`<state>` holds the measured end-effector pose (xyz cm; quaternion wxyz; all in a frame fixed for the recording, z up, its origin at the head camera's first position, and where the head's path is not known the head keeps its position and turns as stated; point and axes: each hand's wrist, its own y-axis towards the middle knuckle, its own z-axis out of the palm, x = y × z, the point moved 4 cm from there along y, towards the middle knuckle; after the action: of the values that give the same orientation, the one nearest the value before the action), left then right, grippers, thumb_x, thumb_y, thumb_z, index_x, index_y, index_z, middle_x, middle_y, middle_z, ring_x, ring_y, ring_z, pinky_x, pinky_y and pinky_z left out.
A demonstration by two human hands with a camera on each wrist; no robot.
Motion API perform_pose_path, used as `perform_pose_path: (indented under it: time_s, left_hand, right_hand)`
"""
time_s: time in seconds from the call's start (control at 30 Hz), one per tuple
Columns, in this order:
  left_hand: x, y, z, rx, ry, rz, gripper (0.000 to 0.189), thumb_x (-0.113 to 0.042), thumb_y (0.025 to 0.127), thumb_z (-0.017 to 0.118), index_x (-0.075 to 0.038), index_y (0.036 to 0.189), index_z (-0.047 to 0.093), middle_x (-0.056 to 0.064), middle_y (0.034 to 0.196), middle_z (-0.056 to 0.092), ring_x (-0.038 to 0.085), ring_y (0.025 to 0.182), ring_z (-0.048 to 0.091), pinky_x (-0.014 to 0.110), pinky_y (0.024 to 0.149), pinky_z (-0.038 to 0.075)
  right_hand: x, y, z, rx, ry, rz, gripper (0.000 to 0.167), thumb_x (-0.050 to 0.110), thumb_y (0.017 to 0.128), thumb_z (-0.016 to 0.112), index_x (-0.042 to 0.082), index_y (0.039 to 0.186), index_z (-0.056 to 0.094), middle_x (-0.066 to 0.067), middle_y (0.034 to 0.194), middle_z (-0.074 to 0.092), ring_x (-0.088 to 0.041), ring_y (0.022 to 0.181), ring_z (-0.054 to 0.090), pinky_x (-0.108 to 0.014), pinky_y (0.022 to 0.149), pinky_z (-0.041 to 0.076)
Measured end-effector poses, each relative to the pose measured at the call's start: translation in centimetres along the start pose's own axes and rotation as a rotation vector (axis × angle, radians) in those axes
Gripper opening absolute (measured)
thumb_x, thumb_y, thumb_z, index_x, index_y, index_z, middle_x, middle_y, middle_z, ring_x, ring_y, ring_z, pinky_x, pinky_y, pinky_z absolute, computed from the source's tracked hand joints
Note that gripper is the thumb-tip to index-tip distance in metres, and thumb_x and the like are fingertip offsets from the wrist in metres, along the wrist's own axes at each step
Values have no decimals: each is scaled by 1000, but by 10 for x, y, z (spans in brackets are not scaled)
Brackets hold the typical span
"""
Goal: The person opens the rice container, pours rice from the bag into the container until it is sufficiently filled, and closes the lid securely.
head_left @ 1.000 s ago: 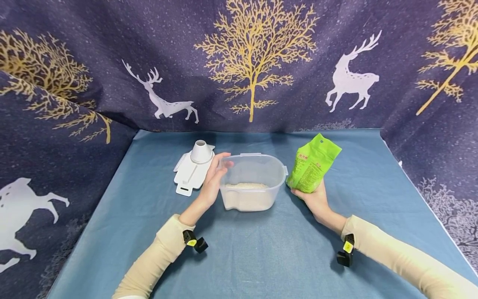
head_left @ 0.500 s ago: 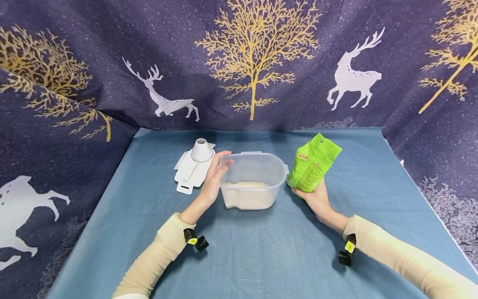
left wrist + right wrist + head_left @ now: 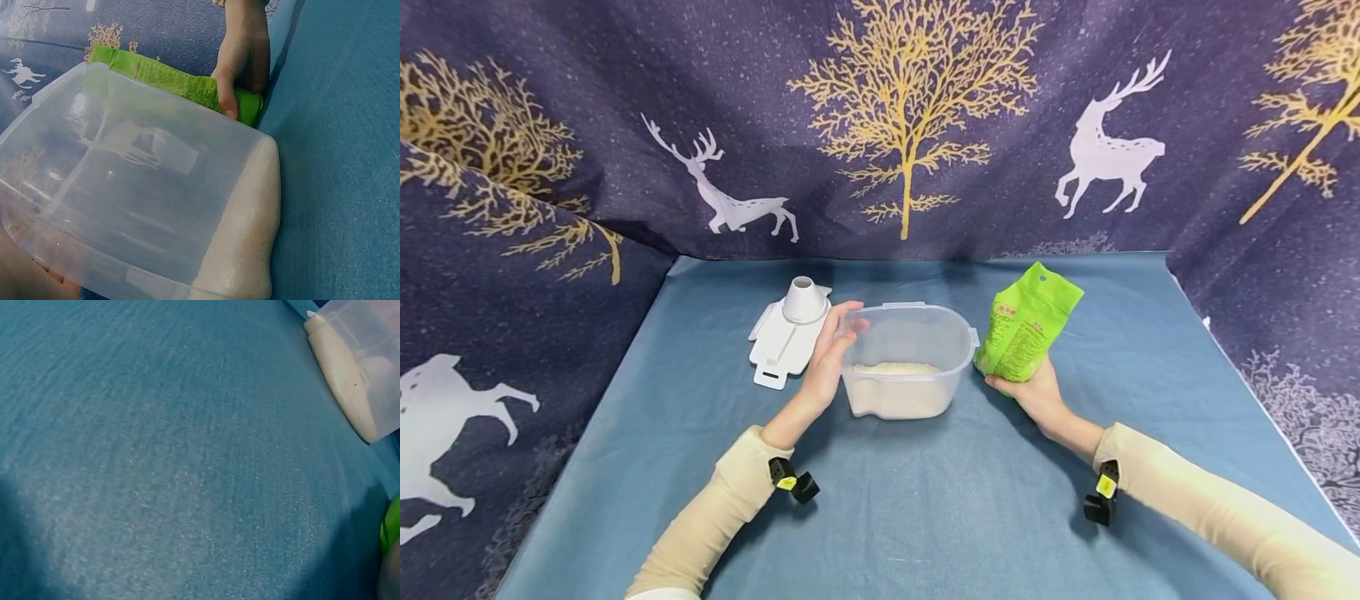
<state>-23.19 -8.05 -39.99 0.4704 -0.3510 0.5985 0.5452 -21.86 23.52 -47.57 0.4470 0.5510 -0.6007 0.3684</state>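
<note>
A clear plastic container (image 3: pixel 902 400) stands on the table with a layer of pale, rice-like grains (image 3: pixel 895 368) in its bottom. My left hand (image 3: pixel 826 367) grips the container's left end, fingers at its rim. To the right of it, my right hand (image 3: pixel 1037 390) holds a bright green printed bag (image 3: pixel 1026 325) by its lower part. The bag stands tilted, its flat sealed top with a hole pointing up and right. In the left wrist view the right thumb (image 3: pixel 226 97) lies against the bag, behind the container. Only the bag's edge shows in the right wrist view.
A white flat lid-like piece (image 3: pixel 778 342) with a cone-shaped spout (image 3: pixel 805 302) lies left of the container, close to my left hand. Blue cloth (image 3: pixel 895 517) covers the table. A dark patterned curtain (image 3: pixel 985 225) hangs along the back and sides.
The right wrist has shifted slightly outward and away. The bag, the container and the left hand stay about where they were; the head view moved a little.
</note>
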Motion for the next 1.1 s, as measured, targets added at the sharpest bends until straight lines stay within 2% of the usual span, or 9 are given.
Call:
perform_pose_path:
  time_s: [0.2,0.5,0.67,0.87,1.1]
  left_hand:
    - [0,0,-2,4,8,-6,44,-5,92,37,9,134,40,21,115,55,38,117,51,43,104,35]
    - [0,0,-1,5,-2,-4,46,-7,92,38,10,134,40,27,116,53,38,116,51,48,105,33]
    - [2,0,-1,1,-1,1,46,-7,92,38,11,134,40,25,114,54,36,115,52,49,104,34]
    - [4,0,-1,7,-3,-4,46,-7,91,38,11,134,40,27,115,53,36,115,51,52,104,32]
    - [4,1,-1,4,-2,4,46,-8,91,39,9,134,41,26,114,54,32,114,52,52,101,33]
  right_hand:
    - [1,-1,2,-21,9,41,62,8,74,82,8,125,48,23,100,56,5,94,54,-15,87,41]
    - [13,3,-4,-52,136,-11,52,-3,74,79,26,110,54,24,97,62,5,91,59,-11,82,46]
    - [28,11,-15,-24,268,-44,51,-9,75,74,25,109,57,20,98,66,3,91,63,-13,79,50]
    - [40,12,-29,17,429,-29,50,-13,76,72,22,109,57,15,97,70,1,89,67,-16,75,53]
    - [56,10,-34,136,399,-74,46,-11,79,70,20,112,61,12,101,71,-3,91,68,-18,76,54]
